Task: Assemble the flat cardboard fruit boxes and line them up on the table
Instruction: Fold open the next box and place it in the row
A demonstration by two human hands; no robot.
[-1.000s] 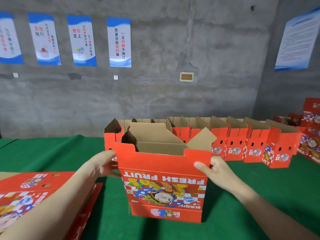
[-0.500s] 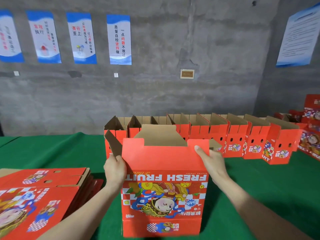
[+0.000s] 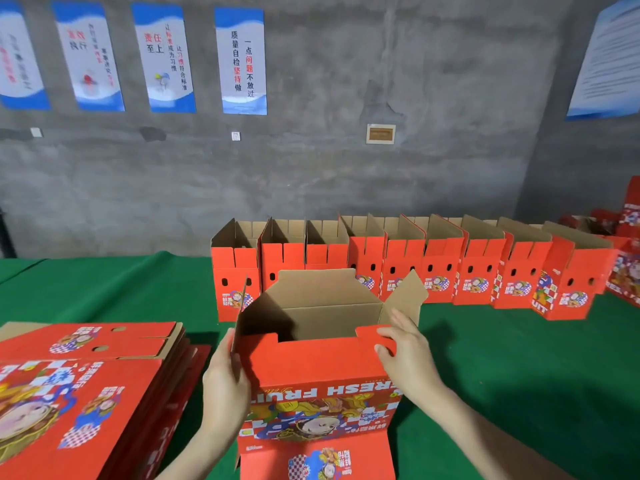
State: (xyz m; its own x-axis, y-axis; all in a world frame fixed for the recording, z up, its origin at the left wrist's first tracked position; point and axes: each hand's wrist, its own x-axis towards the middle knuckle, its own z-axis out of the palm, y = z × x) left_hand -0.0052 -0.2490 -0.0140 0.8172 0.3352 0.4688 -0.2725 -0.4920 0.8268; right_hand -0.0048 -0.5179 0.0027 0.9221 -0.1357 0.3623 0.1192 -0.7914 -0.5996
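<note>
A red "FRESH FRUIT" cardboard box (image 3: 322,386) stands open-topped in front of me, its brown inside showing and its flaps up. My left hand (image 3: 225,379) grips its left front corner, thumb on the red panel. On the right, my right hand (image 3: 405,351) holds the top edge of the front panel, fingers curled over it beside the raised side flap. A stack of flat red boxes (image 3: 86,382) lies at the lower left. Behind, a row of several assembled red boxes (image 3: 415,268) stands side by side on the table.
The table is covered in green cloth (image 3: 519,358). A grey concrete wall with several blue-and-white posters (image 3: 240,60) rises behind the row. More red boxes (image 3: 627,258) stand at the far right edge.
The box has come lower and closer to me and now shows its open brown inside. My right hand slid onto the front panel's top edge; my left hand dropped lower on the left corner.
</note>
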